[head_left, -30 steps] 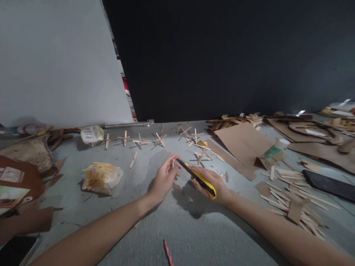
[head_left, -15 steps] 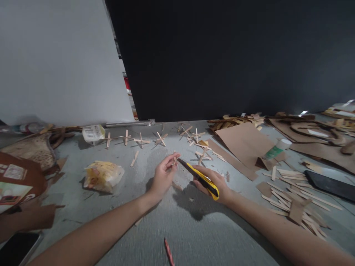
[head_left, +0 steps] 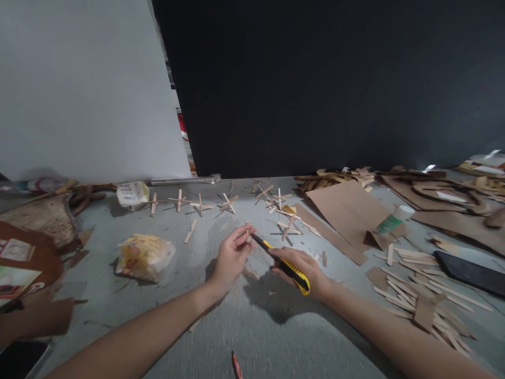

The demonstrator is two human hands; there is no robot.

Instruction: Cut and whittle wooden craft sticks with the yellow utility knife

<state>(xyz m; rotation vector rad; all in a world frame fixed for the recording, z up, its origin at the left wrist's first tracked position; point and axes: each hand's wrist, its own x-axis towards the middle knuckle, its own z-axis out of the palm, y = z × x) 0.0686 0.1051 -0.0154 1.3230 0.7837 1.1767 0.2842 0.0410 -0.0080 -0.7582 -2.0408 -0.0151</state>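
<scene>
My left hand (head_left: 233, 255) pinches a small piece of wooden craft stick (head_left: 248, 233) upright between its fingertips. In my right hand (head_left: 302, 266) is a yellow and black utility knife (head_left: 290, 269), its dark blade end pointing up and left. The blade tip meets or nearly meets the stick piece; whether it cuts in is too small to tell. Beyond my hands, several crossed craft sticks (head_left: 200, 204) stand in a row, and a single stick (head_left: 191, 231) lies left of my left hand. A red pencil-like tool (head_left: 236, 365) lies near me.
Loose craft sticks (head_left: 402, 295), a black phone (head_left: 469, 271) and a glue bottle (head_left: 394, 220) lie on the right beside brown cardboard (head_left: 347, 210). A plastic bag (head_left: 145, 257) sits at left, near another phone (head_left: 23, 358). A dark panel (head_left: 335, 89) rises behind.
The view has shifted slightly, so things sit a little lower. Both hands keep their hold, with the knife tip still at the stick piece.
</scene>
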